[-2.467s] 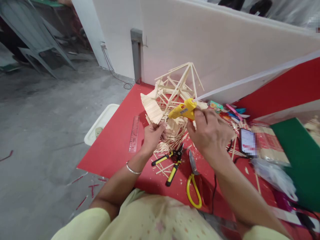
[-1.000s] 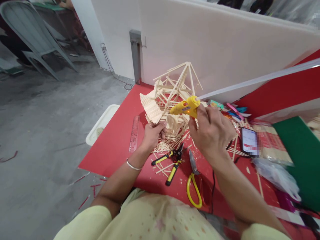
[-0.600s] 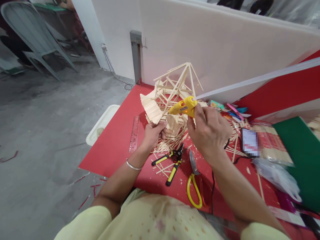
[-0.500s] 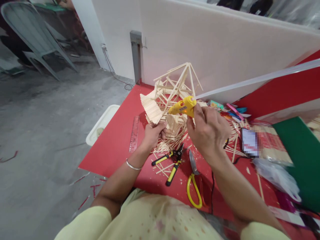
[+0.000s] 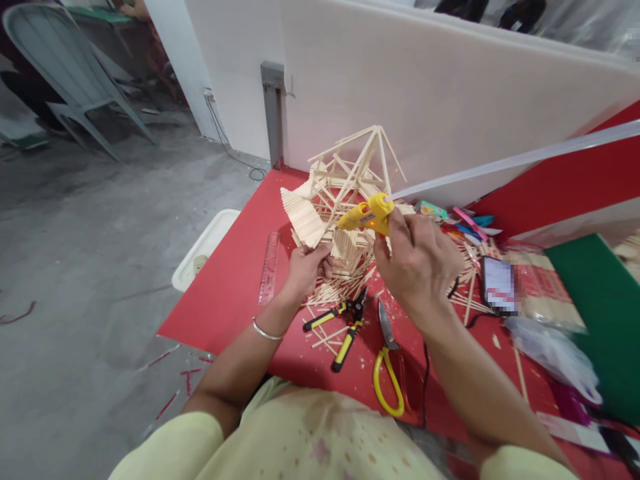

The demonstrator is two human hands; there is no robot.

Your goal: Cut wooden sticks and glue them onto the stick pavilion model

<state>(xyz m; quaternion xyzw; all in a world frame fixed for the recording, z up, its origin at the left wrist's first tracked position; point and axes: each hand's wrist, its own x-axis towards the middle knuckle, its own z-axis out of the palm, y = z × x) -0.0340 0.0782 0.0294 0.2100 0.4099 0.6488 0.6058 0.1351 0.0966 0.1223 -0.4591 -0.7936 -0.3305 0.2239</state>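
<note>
My right hand [image 5: 423, 263] grips a yellow hot glue gun [image 5: 367, 215], its nozzle pointing left and a long clear glue stick [image 5: 500, 165] trailing from its back. The nozzle is close to a wooden-stick structure [image 5: 350, 183], which has an open pointed frame on top and a slatted panel [image 5: 303, 217] on its left. Below the nozzle, my left hand [image 5: 311, 268] is closed in a pinch at the structure's near edge. What sits between those fingertips is too small to make out. Loose wooden sticks [image 5: 330, 291] lie under and around the structure.
Yellow-and-black pliers [image 5: 350, 320] and yellow-handled scissors [image 5: 387, 363] lie in front on the red tabletop [image 5: 220, 293]. A clear ruler [image 5: 269, 268] is at the left. At the right are a phone [image 5: 500, 285], a plastic bag [image 5: 555, 357] and a dark cord. A white partition [image 5: 425, 100] stands behind.
Almost nothing differs. Both hands and the glue gun hold nearly the same positions.
</note>
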